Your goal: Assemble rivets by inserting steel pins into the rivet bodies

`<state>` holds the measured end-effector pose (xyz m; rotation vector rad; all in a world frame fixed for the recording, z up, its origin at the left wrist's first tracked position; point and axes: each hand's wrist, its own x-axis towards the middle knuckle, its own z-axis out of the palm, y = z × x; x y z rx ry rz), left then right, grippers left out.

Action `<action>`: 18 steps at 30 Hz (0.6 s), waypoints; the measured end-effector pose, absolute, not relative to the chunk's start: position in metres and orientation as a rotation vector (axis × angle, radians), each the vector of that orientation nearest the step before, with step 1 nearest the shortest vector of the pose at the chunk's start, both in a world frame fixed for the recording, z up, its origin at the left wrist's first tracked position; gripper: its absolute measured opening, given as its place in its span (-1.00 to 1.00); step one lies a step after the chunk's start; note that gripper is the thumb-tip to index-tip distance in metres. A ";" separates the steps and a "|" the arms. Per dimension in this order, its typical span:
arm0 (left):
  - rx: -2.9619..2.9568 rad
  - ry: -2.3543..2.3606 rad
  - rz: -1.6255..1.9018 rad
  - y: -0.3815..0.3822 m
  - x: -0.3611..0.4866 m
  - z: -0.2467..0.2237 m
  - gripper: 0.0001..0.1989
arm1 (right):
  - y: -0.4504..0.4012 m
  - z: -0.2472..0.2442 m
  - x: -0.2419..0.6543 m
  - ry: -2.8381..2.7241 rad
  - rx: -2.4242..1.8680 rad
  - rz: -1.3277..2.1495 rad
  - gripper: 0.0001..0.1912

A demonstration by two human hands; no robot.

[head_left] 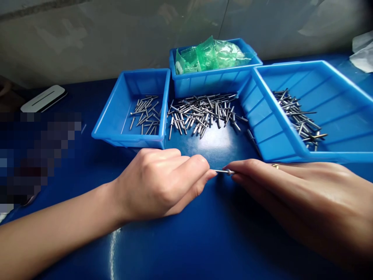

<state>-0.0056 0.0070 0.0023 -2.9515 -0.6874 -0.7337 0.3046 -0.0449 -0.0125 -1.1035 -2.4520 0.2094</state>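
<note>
Between my two hands a blind rivet [221, 171] lies level, its thin pin to the left and its flange by my right fingertips. My left hand [166, 181] is closed, pinching the pin's end between thumb and forefinger. My right hand [291, 186], with a ring on one finger, is shut on the rivet's body, which the fingers mostly hide. Just beyond my hands, a loose pile of rivets and screws [204, 112] lies on the blue table [180, 245].
A blue bin [109, 112] at left contains screws [147, 116]. The right bin [271, 116] holds blind rivets [300, 120]. Behind the pile, another bin [210, 83] carries green-and-clear plastic bags [206, 56]. A white flat device [43, 98] sits far left, and crumpled white material [363, 52] far right.
</note>
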 end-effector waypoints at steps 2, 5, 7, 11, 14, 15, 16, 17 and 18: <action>-2.947 -0.691 -0.780 0.007 -0.005 0.003 -0.50 | -0.044 -0.013 0.305 -2.445 -1.056 0.218 -0.80; -2.979 -0.652 -0.889 0.004 -0.004 0.009 -0.58 | -0.045 -0.016 0.303 -2.436 -1.082 0.243 -0.81; -3.047 -0.623 -0.898 0.000 -0.005 0.015 -0.59 | -0.047 -0.018 0.301 -2.430 -1.142 0.265 -0.79; -3.159 -0.629 -0.842 -0.008 -0.012 0.022 -0.63 | -0.053 -0.021 0.296 -2.418 -1.174 0.314 -0.74; -3.147 -0.607 -0.854 -0.009 -0.017 0.019 -0.68 | -0.054 -0.021 0.297 -2.406 -1.175 0.347 -0.79; -3.131 -0.609 -0.858 -0.009 -0.017 0.017 -0.68 | -0.053 -0.019 0.297 -2.404 -1.162 0.359 -0.81; -3.112 -0.616 -0.855 -0.007 -0.017 0.015 -0.68 | -0.052 -0.017 0.298 -2.406 -1.134 0.370 -0.80; -3.097 -0.622 -0.842 -0.005 -0.016 0.013 -0.67 | -0.051 -0.014 0.299 -2.414 -1.094 0.376 -0.77; -3.078 -0.628 -0.833 -0.003 -0.014 0.011 -0.65 | -0.051 -0.010 0.300 -2.421 -1.051 0.368 -0.72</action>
